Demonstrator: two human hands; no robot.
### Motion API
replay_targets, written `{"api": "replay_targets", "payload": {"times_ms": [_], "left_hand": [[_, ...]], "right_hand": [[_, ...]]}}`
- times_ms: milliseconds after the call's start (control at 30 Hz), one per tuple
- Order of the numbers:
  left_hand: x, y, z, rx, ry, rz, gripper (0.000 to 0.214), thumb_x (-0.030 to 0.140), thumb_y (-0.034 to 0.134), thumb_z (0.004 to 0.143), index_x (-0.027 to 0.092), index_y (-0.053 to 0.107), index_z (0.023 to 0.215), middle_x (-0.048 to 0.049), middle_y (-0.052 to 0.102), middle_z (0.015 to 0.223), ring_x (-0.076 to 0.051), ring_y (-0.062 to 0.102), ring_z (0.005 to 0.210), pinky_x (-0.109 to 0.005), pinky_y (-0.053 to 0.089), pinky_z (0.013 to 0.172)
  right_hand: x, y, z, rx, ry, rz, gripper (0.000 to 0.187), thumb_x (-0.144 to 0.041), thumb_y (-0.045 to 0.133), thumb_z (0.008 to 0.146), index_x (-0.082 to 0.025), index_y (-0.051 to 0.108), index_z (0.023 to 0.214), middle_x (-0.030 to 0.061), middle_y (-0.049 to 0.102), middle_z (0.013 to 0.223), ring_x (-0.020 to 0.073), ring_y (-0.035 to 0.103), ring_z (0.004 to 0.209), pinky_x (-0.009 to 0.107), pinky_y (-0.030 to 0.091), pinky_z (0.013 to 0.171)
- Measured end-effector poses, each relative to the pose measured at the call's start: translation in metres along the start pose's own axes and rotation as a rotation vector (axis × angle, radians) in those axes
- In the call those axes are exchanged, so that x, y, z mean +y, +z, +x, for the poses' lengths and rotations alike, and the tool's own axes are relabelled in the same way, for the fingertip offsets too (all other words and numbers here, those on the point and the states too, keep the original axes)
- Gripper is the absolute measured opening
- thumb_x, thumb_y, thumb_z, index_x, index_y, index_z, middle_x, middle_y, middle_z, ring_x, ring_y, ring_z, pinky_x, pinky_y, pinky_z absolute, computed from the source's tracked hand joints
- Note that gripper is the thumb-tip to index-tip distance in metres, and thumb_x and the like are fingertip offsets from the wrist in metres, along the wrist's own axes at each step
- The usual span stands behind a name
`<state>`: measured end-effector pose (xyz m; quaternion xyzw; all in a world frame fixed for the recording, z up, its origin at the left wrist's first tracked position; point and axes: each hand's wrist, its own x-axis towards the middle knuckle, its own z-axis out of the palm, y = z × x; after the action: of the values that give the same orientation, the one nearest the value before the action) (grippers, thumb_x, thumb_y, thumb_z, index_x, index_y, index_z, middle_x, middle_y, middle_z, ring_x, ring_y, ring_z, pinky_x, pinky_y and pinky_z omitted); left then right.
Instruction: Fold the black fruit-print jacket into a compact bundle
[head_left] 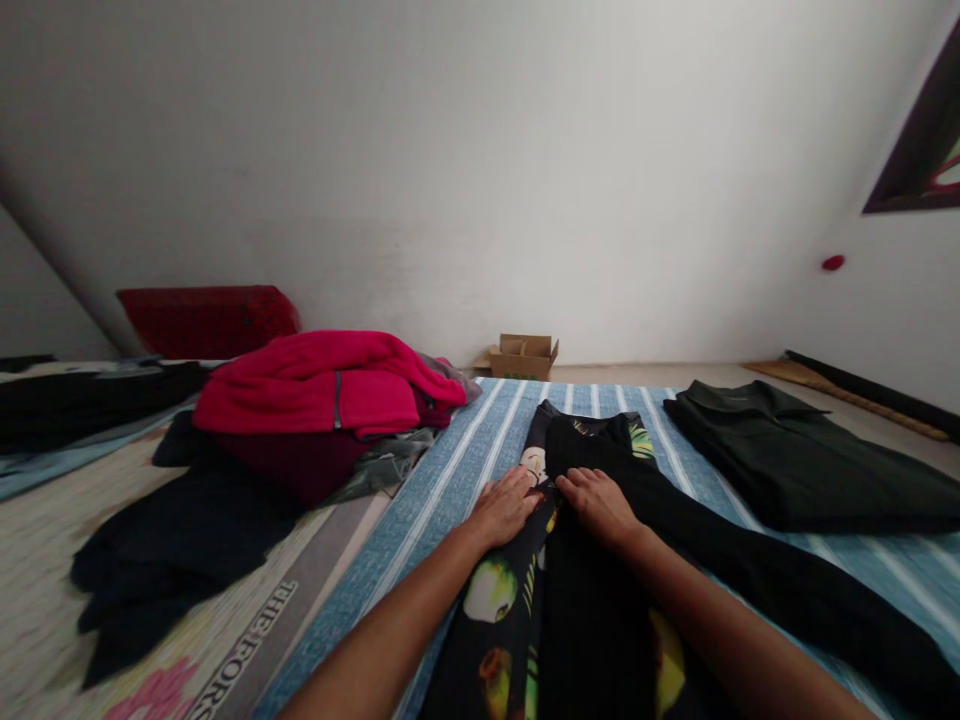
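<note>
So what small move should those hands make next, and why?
Perhaps the right hand should fold the long black sleeve inward over the patterned shirt: that sleeve trails off to the right across the striped sheet, and the left hand lies on the shirt.

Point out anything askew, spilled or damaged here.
A long black sleeve juts rightward from the fruit-patterned garment, looking askew beside the neatly folded dark garment. At left, the heaped clothes look untidy, unlike that folded one. No spill or damage is visible.
</note>
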<state>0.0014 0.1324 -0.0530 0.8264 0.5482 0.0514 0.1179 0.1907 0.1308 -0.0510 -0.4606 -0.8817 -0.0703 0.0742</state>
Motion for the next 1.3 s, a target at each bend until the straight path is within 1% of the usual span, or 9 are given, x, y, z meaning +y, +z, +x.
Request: {"api": "replay_targets", "payload": {"times_ms": [167, 300, 467, 633, 733, 967, 1133, 1233, 1300], "left_hand": [[0.017, -0.006, -0.061, -0.038, -0.01, -0.023, 0.05, 0.035, 0.029, 0.091, 0.013, 0.038, 0.136, -0.0109, 0.027, 0.149, -0.021, 0.02, 0.138, -0.04, 0.021, 0.111], [0.033, -0.004, -0.115, -0.072, -0.023, -0.069, 0.052, 0.04, 0.028, 0.092, 0.019, 0.035, 0.139, -0.0075, 0.025, 0.15, -0.022, 0.016, 0.139, -0.045, 0.018, 0.112], [0.05, -0.006, -0.156, -0.1, -0.04, -0.131, 0.051, 0.039, 0.032, 0.091, 0.021, 0.037, 0.139, -0.0058, 0.027, 0.149, -0.023, 0.019, 0.138, -0.047, 0.018, 0.112], [0.063, -0.01, -0.185, -0.084, -0.06, -0.161, 0.048, 0.042, 0.031, 0.092, 0.022, 0.042, 0.135, -0.0038, 0.03, 0.148, -0.021, 0.023, 0.137, -0.044, 0.018, 0.113], [0.07, -0.009, -0.203, -0.033, -0.088, -0.168, 0.051, 0.048, 0.038, 0.089, 0.024, 0.043, 0.134, -0.0038, 0.032, 0.147, -0.021, 0.027, 0.135, -0.042, 0.021, 0.112], [0.074, 0.019, -0.23, 0.172, 0.047, -0.011, 0.072, 0.036, 0.059, 0.077, 0.023, 0.029, 0.141, -0.0079, 0.036, 0.144, -0.027, 0.034, 0.132, -0.05, 0.031, 0.107], [0.07, 0.039, -0.235, 0.399, 0.088, 0.165, 0.072, 0.027, 0.055, 0.078, 0.022, 0.023, 0.142, -0.0077, 0.042, 0.141, -0.026, 0.04, 0.128, -0.043, 0.042, 0.1], [0.068, 0.045, -0.235, 0.524, 0.095, 0.23, 0.063, 0.023, 0.053, 0.078, 0.019, 0.031, 0.137, -0.0094, 0.05, 0.134, -0.025, 0.048, 0.122, -0.039, 0.045, 0.095], [0.07, 0.044, -0.232, 0.558, 0.094, 0.248, 0.057, 0.024, 0.053, 0.077, 0.018, 0.037, 0.132, -0.0107, 0.054, 0.13, -0.026, 0.051, 0.118, -0.039, 0.046, 0.094]], "right_hand": [[0.001, -0.001, -0.008, 0.008, 0.044, 0.053, 0.036, -0.011, 0.038, 0.088, -0.018, 0.053, 0.121, 0.0107, 0.06, 0.107, 0.0209, 0.053, 0.101, 0.03, 0.035, 0.086], [0.0, -0.002, -0.012, 0.021, 0.09, 0.094, 0.042, -0.009, 0.039, 0.086, -0.02, 0.051, 0.125, 0.0086, 0.06, 0.11, 0.0181, 0.053, 0.103, 0.027, 0.033, 0.088], [-0.001, -0.004, -0.014, 0.012, 0.141, 0.118, 0.047, -0.007, 0.039, 0.084, -0.021, 0.05, 0.127, 0.0083, 0.06, 0.114, 0.0183, 0.053, 0.106, 0.027, 0.034, 0.088], [0.0, -0.004, -0.015, -0.022, 0.178, 0.143, 0.05, -0.006, 0.037, 0.083, -0.018, 0.048, 0.13, 0.0102, 0.058, 0.118, 0.0192, 0.052, 0.11, 0.028, 0.034, 0.091], [0.001, -0.005, -0.016, -0.042, 0.19, 0.152, 0.053, -0.005, 0.037, 0.082, -0.018, 0.045, 0.132, 0.0102, 0.057, 0.121, 0.0195, 0.052, 0.11, 0.028, 0.035, 0.09], [0.0, -0.03, -0.027, -0.031, 0.2, 0.124, 0.046, -0.008, 0.036, 0.084, -0.017, 0.047, 0.128, 0.0104, 0.058, 0.117, 0.02, 0.053, 0.106, 0.029, 0.037, 0.088], [-0.032, -0.055, -0.078, -0.036, 0.105, 0.135, 0.026, -0.016, 0.038, 0.087, -0.019, 0.06, 0.102, 0.0074, 0.063, 0.098, 0.0191, 0.056, 0.092, 0.029, 0.038, 0.083], [-0.063, -0.062, -0.12, -0.048, 0.01, 0.183, 0.018, -0.018, 0.041, 0.087, -0.022, 0.059, 0.09, 0.0035, 0.063, 0.091, 0.0179, 0.056, 0.085, 0.029, 0.039, 0.081], [-0.082, -0.064, -0.142, -0.049, -0.012, 0.204, 0.014, -0.019, 0.044, 0.087, -0.022, 0.058, 0.086, 0.0016, 0.063, 0.089, 0.0179, 0.056, 0.082, 0.03, 0.039, 0.078]]}}
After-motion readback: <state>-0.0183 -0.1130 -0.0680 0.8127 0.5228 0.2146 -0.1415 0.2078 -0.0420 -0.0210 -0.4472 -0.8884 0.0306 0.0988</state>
